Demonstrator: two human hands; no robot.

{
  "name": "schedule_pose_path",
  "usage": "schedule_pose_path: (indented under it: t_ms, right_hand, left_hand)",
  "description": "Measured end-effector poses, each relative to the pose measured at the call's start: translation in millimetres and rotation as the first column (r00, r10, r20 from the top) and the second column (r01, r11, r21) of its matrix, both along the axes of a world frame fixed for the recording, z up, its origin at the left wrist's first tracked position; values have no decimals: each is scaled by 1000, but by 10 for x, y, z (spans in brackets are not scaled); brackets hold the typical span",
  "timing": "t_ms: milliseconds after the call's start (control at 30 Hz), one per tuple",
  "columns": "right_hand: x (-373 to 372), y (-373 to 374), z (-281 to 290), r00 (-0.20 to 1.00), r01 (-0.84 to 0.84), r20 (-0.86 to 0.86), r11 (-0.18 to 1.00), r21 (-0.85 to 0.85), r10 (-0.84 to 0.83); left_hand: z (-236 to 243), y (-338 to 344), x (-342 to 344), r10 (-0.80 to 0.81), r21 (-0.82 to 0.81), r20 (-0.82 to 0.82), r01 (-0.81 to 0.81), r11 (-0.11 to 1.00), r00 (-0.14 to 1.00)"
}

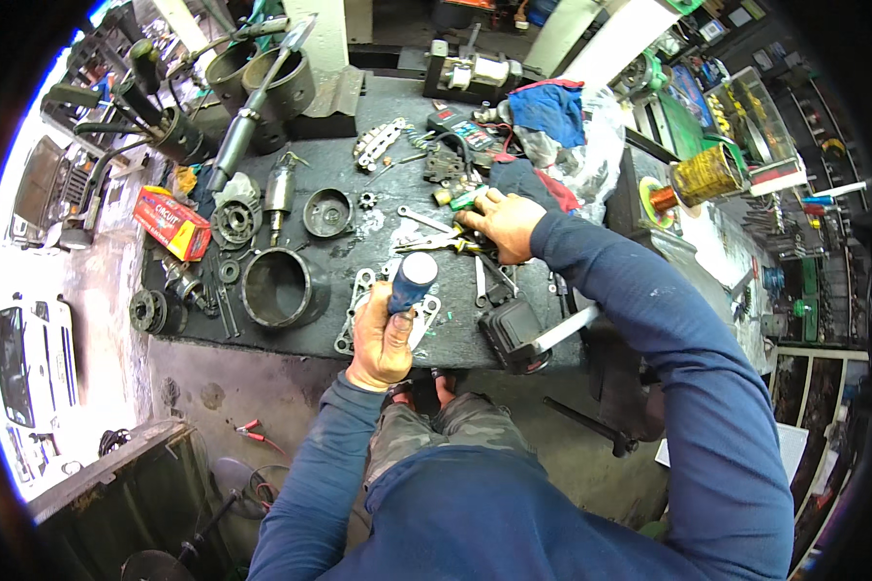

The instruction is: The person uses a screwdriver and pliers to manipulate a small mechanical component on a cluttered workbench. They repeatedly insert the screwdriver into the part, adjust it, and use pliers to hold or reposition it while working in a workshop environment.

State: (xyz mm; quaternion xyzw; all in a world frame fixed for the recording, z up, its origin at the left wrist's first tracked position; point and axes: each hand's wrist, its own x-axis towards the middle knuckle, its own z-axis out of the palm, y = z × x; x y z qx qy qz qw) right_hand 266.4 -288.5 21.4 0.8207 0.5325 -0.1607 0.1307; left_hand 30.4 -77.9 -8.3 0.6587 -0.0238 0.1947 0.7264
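Observation:
My left hand (380,339) is closed around a blue cylinder (414,281) with a whitish round end. It holds it upright over a flat metal plate with holes (357,315) near the bench's front edge. Farther off, my right hand (504,223) reaches down among loose tools, its fingers stretched out. Beside its fingertips lie a small green item (465,199) and pliers with yellow handles (463,246). A combination wrench (424,219) rests just left of them. What lies under the right palm is hidden.
On the dark workbench (383,92) stand a thick metal ring (279,289), a round housing (327,212) and a red and yellow box (171,223). A bench vise (513,334) sits at the front right. Rags (549,111) and clear plastic lie at the back right.

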Motion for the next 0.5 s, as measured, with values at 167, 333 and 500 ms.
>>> schedule_pose_path:
  t_ms: [167,333,500]
  right_hand:
    - [39,93,241,963,220,-140,973,-68,-228]
    - [-88,4,944,945,318,-172,900,297,-277]
    - [-482,-326,2155,553,709,-784,654,265,-283]
  left_hand:
    - [-29,2,5,-46,-61,-6,45,997,999]
    - [-3,18,36,4,72,40,-7,997,999]
    - [63,24,54,-6,59,56,2,998,998]
